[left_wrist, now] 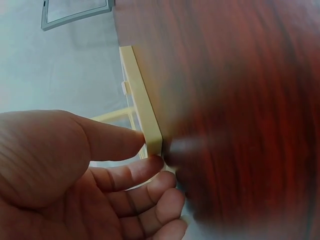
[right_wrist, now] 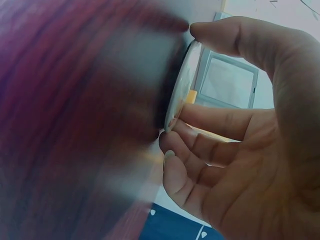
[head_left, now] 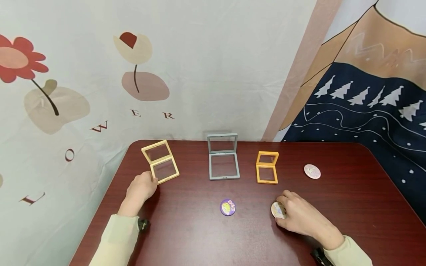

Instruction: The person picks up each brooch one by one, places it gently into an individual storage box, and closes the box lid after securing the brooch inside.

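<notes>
My left hand [head_left: 141, 189] pinches the near left corner of an open pale yellow case [head_left: 165, 169] with clear panels; in the left wrist view the thumb and index finger grip the edge of this case [left_wrist: 141, 102]. On the right, my right hand [head_left: 301, 215] holds a round, light-coloured badge [head_left: 277, 210] by its rim, at the tabletop. The right wrist view shows the badge [right_wrist: 184, 82] edge-on between thumb and fingers, which partly cover it.
A grey case [head_left: 224, 177] stands open at the back middle, with an orange case [head_left: 267, 181] open to its right. A purple badge [head_left: 227, 207] lies at the middle of the table [head_left: 199, 236]; a pinkish badge [head_left: 312, 171] lies at the back right.
</notes>
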Demonstrator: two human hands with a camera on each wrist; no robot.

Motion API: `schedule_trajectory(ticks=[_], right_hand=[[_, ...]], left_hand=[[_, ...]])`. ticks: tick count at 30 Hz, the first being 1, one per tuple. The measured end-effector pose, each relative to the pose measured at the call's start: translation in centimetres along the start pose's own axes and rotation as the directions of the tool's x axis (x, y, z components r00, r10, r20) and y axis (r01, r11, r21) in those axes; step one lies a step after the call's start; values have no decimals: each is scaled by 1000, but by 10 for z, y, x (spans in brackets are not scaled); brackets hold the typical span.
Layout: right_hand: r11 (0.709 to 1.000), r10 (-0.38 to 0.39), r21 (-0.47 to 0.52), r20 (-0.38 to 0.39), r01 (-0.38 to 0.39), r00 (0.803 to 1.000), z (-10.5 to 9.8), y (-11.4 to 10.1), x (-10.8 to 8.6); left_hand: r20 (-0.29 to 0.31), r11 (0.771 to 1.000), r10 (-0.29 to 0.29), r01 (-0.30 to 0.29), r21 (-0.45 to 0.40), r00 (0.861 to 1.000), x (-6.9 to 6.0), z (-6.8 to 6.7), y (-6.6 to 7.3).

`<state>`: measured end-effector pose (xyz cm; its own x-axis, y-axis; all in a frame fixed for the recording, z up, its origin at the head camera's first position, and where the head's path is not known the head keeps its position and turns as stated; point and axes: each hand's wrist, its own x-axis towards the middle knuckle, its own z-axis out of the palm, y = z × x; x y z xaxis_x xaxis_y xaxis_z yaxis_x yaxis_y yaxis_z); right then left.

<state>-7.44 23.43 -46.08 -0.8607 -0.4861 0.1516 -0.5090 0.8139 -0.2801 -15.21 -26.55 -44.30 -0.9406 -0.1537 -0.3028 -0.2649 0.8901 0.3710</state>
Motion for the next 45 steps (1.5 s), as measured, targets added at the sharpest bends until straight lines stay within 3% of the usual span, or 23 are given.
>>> schedule_trajectory(ticks=[7, 16, 45], right_hand=[[1000, 6, -1, -19, -6, 1000, 0, 0, 1], [995, -58, -86, -112, 49, 992, 1, 2, 3], [997, -81, -1, -178, 82, 981, -11, -10, 28]], left_hand=[[21, 1000, 13, -13, 3, 1000, -4, 0, 1], [38, 1000, 31, -31, 6, 999, -7, 1, 1], [96, 997, 81, -82, 1, 992, -23, 4, 6]])
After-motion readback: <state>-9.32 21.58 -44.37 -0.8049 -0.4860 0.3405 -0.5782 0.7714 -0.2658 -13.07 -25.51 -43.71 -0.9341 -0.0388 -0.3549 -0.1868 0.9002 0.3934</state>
